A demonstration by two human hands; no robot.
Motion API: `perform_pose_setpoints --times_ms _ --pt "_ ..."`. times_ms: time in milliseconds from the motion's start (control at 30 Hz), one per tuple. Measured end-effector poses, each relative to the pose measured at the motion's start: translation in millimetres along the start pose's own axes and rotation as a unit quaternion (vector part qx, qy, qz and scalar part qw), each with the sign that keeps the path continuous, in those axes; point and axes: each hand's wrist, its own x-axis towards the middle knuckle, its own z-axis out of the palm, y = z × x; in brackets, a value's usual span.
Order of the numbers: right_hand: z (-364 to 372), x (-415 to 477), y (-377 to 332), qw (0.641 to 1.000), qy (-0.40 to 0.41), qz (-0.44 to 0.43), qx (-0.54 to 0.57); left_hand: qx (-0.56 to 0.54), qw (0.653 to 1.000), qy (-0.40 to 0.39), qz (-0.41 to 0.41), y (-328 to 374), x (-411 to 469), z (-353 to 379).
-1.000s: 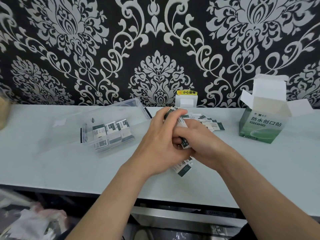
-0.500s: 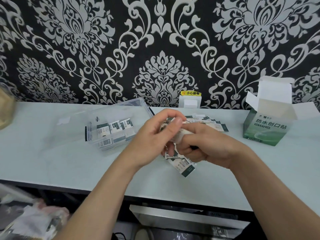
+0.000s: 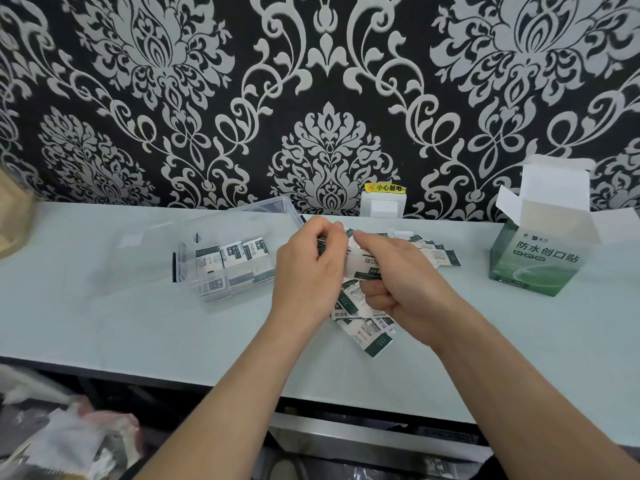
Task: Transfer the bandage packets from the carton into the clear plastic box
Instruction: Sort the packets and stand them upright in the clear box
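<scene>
Right now your two hands are together over the middle of the pale table [image 3: 104, 323], both clamped on one bunch of bandage packets [image 3: 363, 268]. Your left hand [image 3: 308, 271] has its fingers curled and pinches the top edge of the bunch. Your right hand [image 3: 405, 282] is curled round it from the other side, thumb across a white packet face. The lower ends of the bunch fan out beneath your right hand, and a dark green packet tip points toward you just above the tabletop. I cannot tell whether that tip touches the table.

Just behind your right hand, more loose packets [image 3: 440, 252] lie flat on the table in an overlapping spread. The clear plastic box [image 3: 277, 206] stands open to the left of your left hand, near it but apart. Inside it, stored packets [image 3: 239, 252] stand on edge in a row, with others lower down against the front wall.

Well to the right stands the green carton [image 3: 533, 265], upright, its white top flaps open. At the back edge of the table, a white wall socket [image 3: 382, 206] with a yellow label sits against the black and silver wallpaper [image 3: 325, 98]. Below the table's near edge on the left, crumpled plastic bags [image 3: 69, 441] are blurred.
</scene>
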Motion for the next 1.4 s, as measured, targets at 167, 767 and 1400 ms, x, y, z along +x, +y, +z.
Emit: perform_pose_setpoints --times_ms 167,767,1400 --pt "0 -1 0 1.0 0.007 -0.018 -0.001 -0.003 1.0 0.02 0.009 1 4 0" --pt "11 -4 -5 0.99 -0.098 0.02 0.103 -0.11 0.99 0.044 -0.078 -13 20 -21" --pt "68 6 -31 0.805 0.053 -0.291 -0.514 -0.004 0.993 0.027 -0.111 -10 46 -101"
